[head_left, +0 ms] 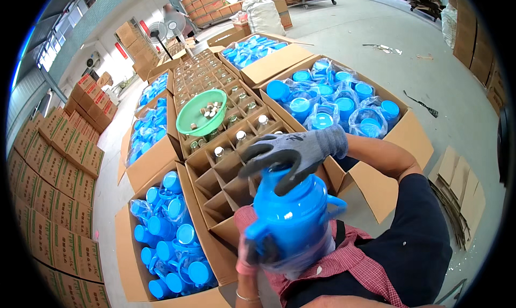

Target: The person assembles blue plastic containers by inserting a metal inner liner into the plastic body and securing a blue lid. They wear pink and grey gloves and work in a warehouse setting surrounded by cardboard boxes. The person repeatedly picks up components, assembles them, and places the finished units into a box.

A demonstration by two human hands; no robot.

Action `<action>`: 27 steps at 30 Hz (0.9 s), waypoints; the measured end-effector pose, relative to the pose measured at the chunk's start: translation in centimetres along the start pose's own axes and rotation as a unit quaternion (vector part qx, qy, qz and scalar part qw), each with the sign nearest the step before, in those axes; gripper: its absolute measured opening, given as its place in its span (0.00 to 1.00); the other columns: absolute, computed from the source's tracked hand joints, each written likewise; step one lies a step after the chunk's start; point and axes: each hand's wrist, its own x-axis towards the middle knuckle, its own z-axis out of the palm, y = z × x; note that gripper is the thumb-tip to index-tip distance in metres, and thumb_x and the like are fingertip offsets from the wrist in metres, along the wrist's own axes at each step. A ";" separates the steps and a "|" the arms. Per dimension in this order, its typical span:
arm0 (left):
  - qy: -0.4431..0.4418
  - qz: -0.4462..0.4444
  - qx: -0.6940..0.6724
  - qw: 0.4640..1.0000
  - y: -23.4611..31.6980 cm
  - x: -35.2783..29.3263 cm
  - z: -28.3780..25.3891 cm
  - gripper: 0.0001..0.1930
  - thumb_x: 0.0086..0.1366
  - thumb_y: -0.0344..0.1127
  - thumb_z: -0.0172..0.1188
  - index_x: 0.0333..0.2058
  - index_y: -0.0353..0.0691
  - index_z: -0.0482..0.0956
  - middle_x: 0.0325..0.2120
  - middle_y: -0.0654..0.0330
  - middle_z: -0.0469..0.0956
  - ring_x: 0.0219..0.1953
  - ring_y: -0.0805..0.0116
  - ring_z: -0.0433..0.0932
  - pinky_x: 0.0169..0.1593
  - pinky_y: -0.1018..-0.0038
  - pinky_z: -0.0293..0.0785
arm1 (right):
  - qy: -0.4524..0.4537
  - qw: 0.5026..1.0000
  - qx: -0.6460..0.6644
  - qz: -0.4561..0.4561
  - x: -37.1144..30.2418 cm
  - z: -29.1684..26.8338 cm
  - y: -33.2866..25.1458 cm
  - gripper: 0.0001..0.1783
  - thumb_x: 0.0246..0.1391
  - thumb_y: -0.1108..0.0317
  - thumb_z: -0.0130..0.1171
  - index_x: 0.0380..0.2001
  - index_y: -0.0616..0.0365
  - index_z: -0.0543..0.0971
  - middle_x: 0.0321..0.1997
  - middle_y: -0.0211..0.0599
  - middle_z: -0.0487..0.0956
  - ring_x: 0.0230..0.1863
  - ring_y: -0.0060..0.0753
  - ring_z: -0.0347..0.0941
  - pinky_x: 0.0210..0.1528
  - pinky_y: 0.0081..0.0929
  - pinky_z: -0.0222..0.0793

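A blue plastic jug [293, 216], with a spout and side handles, is held upright close to my body. Clear plastic wrap hangs around its lower part. My left hand [259, 252], in a pink and dark glove, closes around the jug's left side at a handle. Over the jug's top lies my right hand [290, 152] in a grey glove, its dark fingers curled around the neck and hiding the opening. Just beyond is a divided carton [207, 192] holding glass bottles with white caps [241, 136]; its nearer compartments hold nothing.
A green basin [185, 111] with small caps rests on the carton dividers. Open cartons of blue jugs stand at left [185, 234] and right [344, 104]. Stacked cartons [59, 200] line the left side. Flattened cardboard [457, 187] lies on the floor at right.
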 end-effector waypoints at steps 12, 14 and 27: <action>-0.009 0.259 0.598 0.759 8.3 -1.2 3.3 0.46 0.47 0.43 0.71 0.62 0.33 0.59 0.60 0.45 0.63 0.63 0.47 0.61 0.64 0.54 0.58 | -0.064 0.988 0.142 -0.015 -0.2 0.2 4.8 0.37 0.48 0.41 0.63 0.56 0.52 0.73 0.52 0.49 0.73 0.57 0.47 0.69 0.59 0.39 0.64; 0.009 0.227 0.627 0.745 7.9 0.6 4.6 0.44 0.48 0.41 0.69 0.61 0.34 0.58 0.61 0.43 0.59 0.63 0.39 0.57 0.64 0.46 0.56 | -0.080 0.971 0.224 -0.025 0.3 2.1 6.6 0.37 0.47 0.47 0.65 0.58 0.54 0.71 0.54 0.47 0.72 0.58 0.42 0.67 0.59 0.38 0.63; -0.372 0.366 0.710 0.473 14.6 7.3 13.6 0.20 0.42 0.37 0.62 0.37 0.37 0.75 0.44 0.52 0.74 0.56 0.52 0.68 0.66 0.55 0.58 | -0.009 0.998 0.064 -0.027 4.4 5.8 1.1 0.19 0.49 0.54 0.61 0.42 0.50 0.79 0.44 0.41 0.76 0.46 0.47 0.73 0.48 0.40 0.70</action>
